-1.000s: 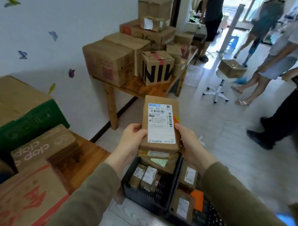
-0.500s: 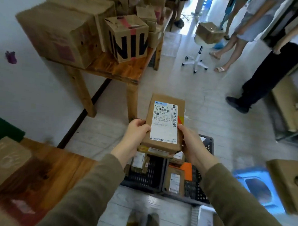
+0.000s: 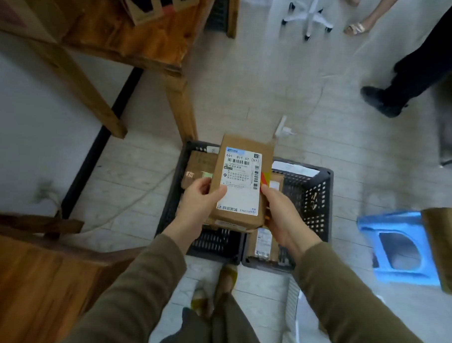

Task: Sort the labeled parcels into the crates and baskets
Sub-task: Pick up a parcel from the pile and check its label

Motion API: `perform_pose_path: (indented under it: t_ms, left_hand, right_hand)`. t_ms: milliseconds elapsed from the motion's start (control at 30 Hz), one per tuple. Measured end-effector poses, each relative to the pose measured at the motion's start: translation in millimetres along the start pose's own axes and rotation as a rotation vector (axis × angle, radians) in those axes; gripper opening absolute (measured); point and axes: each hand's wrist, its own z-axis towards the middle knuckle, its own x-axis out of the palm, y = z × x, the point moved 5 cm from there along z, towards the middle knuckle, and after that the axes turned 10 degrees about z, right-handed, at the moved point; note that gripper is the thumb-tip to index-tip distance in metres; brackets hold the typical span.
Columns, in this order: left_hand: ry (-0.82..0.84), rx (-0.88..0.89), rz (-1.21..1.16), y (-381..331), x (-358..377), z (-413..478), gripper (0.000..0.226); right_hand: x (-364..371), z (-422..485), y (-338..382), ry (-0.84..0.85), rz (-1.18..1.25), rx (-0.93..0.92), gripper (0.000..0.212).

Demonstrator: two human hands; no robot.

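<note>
**A:** what's in the crates?

**B:** two dark perforated plastic ones, side by side on the floor (image 3: 312,118). The left crate (image 3: 170,195) has a brown cardboard box (image 3: 196,170) in it, and the right crate (image 3: 314,201) has a labeled box (image 3: 263,244) near the front.

**A:** and the parcel?

**B:** flat brown cardboard parcel (image 3: 241,182), white barcode label facing up, held over where the crates meet. The left hand (image 3: 200,201) and right hand (image 3: 282,215) each have their grip clamped on a long side, left thumb on the label.

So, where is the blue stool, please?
Head view, right side: the stool stands on the floor, right of the black crates, beside a cardboard box.
</note>
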Motion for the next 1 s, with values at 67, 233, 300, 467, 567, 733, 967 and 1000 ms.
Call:
perform_pose_path:
  t_ms: [67,233,300,467,567,733,967,1000]
  left_hand:
    - [0.004,-0.047,0.0,20,9,22,0.016]
    - [0.005,-0.162,0.022,63,21,70,0.031]
    - [0.015,-0.2,0.011,79,25,87,0.031]
    - [0.032,-0.301,0.0,133,33,136,0.026]
    - [0.025,-0.334,0.005,167,38,161,0.023]
    - [0.058,-0.4,0.047,223,47,200,0.036]
    - [0.148,-0.464,0.145,287,48,241,0.036]
    - [0.159,-0.47,0.152,294,48,246,0.037]
  right_hand:
    - [-8,27,-13,-0.013,0.004,0.045,0.022]
    - [-21,78,-47,-0.023,0.037,0.14,0.021]
    - [-26,97,-62,-0.035,0.042,0.161,0.031]
    - [-38,150,-110,-0.104,0.076,0.235,0.049]
    - [-43,175,-135,-0.124,0.084,0.272,0.041]
    - [-51,212,-180,-0.191,0.036,0.354,0.039]
    - [-54,254,-238,-0.257,0.025,0.431,0.041]
    - [-55,258,-243,-0.255,0.015,0.432,0.041]
